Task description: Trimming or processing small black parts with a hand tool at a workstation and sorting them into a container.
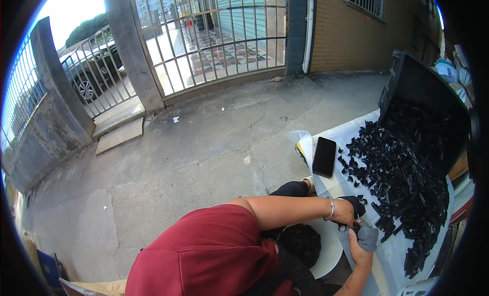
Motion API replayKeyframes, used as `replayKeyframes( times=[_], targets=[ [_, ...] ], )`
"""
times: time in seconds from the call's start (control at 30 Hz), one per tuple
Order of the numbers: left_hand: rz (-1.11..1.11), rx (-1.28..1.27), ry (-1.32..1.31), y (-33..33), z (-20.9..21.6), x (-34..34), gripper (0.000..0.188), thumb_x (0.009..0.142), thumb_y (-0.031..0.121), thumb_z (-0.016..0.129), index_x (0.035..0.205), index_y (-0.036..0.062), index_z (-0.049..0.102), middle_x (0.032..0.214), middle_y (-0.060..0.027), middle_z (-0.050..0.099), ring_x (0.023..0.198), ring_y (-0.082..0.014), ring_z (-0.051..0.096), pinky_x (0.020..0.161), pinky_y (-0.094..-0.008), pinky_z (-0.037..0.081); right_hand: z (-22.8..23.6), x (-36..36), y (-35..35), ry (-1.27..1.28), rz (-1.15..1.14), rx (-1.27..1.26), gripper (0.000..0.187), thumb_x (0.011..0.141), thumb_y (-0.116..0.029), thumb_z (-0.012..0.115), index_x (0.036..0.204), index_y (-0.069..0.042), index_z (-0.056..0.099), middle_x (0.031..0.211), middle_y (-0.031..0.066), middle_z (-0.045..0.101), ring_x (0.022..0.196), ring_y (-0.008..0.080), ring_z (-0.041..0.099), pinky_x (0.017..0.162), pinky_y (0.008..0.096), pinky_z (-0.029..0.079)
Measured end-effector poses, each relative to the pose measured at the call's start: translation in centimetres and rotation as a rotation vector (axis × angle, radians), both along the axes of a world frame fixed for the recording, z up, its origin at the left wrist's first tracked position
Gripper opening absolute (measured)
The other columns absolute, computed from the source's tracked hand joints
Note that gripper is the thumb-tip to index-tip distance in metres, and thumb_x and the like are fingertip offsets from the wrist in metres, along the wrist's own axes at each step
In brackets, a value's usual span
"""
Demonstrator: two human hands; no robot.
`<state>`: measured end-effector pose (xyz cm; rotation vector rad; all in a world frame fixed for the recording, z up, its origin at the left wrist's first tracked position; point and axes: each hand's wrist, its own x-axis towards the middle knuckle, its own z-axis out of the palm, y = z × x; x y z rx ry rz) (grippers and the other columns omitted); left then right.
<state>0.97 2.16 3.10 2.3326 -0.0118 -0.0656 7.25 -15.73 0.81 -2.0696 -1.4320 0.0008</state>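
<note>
My left hand (347,210), with a silver bangle at the wrist and a dark covering over the fingers, meets my right hand (364,239) at the near edge of the table. A grey glove or finger covering is on my right hand. The fingers of both are closed together around a small black piece (357,226), mostly hidden between them. To their right a large heap of small black plastic-looking pieces (407,194) spreads over the white-covered table (338,186). Below my hands, a white basin (331,250) holds more black pieces (300,245).
A black phone (324,157) lies on the table's left part. Behind the heap a black crate (433,97) is tipped on its side, black pieces at its mouth. Bags (448,72) stand at the far right. Beyond the concrete floor (204,143) runs a barred metal fence (214,41).
</note>
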Motion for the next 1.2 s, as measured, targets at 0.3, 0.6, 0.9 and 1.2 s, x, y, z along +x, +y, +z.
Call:
replayKeyframes(
  times=[0.3,0.6,0.9,1.2],
  targets=[
    [0.091,-0.499,0.112,0.6,-4.7,-0.4,0.04,0.07,0.034,0.064,0.087,-0.0018,0.066,0.079,-0.016,0.064,0.07,-0.0188,0.057,0.064,-0.0321,0.045,-0.4,-0.9,0.2,-0.074,-0.04,0.097,0.021,0.079,-0.011,0.063,0.095,0.001,0.056,0.09,0.0153,0.055,0.085,0.0302,0.05,0.078,0.0365,0.04],
    [0.306,-0.494,0.023,-1.8,-2.9,-2.4,0.052,0.09,0.052,0.034,0.099,0.0077,0.06,0.076,-0.012,0.059,0.066,-0.0206,0.056,0.063,-0.0322,0.045,0.3,-2.5,1.3,-0.265,-0.111,0.256,0.021,0.079,-0.01,0.061,0.097,0.0,0.056,0.091,0.0157,0.058,0.082,0.0335,0.055,0.072,0.0396,0.042],
    [0.191,-0.477,-0.195,0.0,-1.9,-3.3,0.047,0.093,0.042,0.04,0.076,0.0016,0.055,0.056,-0.0008,0.048,0.047,-0.0101,0.043,0.044,-0.0261,0.037,1.8,-1.4,-0.5,-0.248,-0.086,0.197,0.018,0.08,-0.019,0.061,0.088,-0.004,0.062,0.075,0.0103,0.061,0.068,0.0286,0.057,0.062,0.0378,0.044],
    [0.114,-0.344,-0.141,-1.3,0.3,-3.6,0.04,0.094,0.032,0.039,0.081,-0.0019,0.057,0.059,-0.0109,0.052,0.054,-0.0215,0.049,0.053,-0.0335,0.041,2.2,-2.3,-0.9,-0.377,-0.102,0.225,0.015,0.078,-0.019,0.061,0.084,-0.005,0.06,0.071,0.009,0.059,0.065,0.0287,0.056,0.059,0.0378,0.044]
  ],
)
